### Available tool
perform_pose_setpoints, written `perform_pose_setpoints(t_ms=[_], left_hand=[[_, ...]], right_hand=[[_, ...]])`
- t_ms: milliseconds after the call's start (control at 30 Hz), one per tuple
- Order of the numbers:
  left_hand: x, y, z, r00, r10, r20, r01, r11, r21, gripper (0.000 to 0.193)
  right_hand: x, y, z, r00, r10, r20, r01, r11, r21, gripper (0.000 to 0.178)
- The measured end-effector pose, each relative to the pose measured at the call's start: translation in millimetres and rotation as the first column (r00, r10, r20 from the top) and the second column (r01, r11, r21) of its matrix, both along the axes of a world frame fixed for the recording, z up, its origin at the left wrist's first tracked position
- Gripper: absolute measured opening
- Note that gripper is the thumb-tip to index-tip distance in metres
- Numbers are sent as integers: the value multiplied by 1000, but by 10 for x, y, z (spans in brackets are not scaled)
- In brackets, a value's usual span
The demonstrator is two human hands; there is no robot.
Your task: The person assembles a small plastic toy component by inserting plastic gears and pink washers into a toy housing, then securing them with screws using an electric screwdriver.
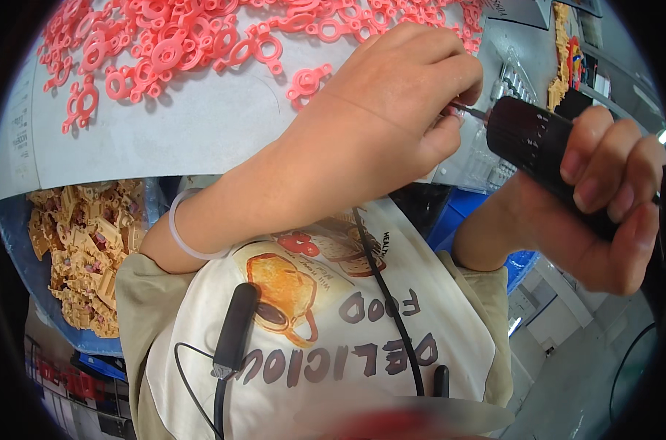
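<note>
My right hand (604,191) is wrapped round a black electric screwdriver (520,139), which lies almost level and points left. Its thin metal bit (472,111) reaches the fingertips of my left hand (399,95). Those fingers are pinched together at the bit's tip; whatever they hold is hidden behind them. Just beyond my left wrist, one pink plastic ring piece (303,82) lies on the white table (171,139). A large heap of similar pink ring pieces (164,51) spreads over the table's far side.
At the left below the table edge, a blue-lined bin (14,257) holds many tan plastic parts (91,257). Clear plastic packaging (516,81) with silvery pieces lies beyond the screwdriver. More tan parts (560,59) stand at the far right. A blue container (468,209) is below the table near my right arm.
</note>
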State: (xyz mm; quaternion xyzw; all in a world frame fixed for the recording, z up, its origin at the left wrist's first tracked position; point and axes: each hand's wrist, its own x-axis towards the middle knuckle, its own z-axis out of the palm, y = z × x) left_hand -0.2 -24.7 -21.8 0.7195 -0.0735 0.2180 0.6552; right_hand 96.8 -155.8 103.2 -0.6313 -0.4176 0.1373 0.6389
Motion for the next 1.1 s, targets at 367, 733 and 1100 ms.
perform_pose_setpoints(t_ms=[367, 733, 1100], left_hand=[[42, -22, -69, 995, 56, 87, -57, 998, 10, 12], [5, -35, -126, 989, 91, 120, -90, 996, -13, 11], [33, -71, -68, 998, 42, 46, -43, 999, 29, 12]], right_hand=[[70, -32, -81, 995, 97, 25, -99, 990, 100, 23], [3, -70, -96, 986, 6, -164, 14, 992, 123, 23], [-40, -45, -19, 976, -137, -172, 176, 954, 243, 22]])
